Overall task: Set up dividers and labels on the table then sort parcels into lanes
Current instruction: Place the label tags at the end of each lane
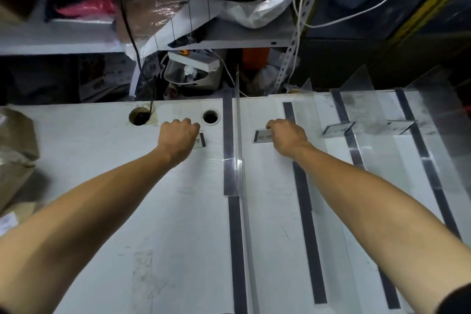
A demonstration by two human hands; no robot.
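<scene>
Both my arms reach out over the white table point(102, 186). My left hand point(177, 139) is closed on a small label sign point(200, 141), mostly hidden under the fingers, in the left lane. My right hand point(286, 136) pinches another label sign point(262, 135) with dark characters, in the lane to the right of a clear upright divider point(238, 140). Two more label signs point(337, 129) point(401, 127) stand in the lanes further right, between other clear dividers point(356, 109) point(438, 120). Dark tape strips point(307, 211) run along the table.
Brown wrapped parcels point(15, 150) lie at the table's left edge. Two round cable holes point(139, 116) point(211, 117) are near the far edge, a black cable in the left one. Behind the table stand cluttered shelves with bags, boxes and white cables.
</scene>
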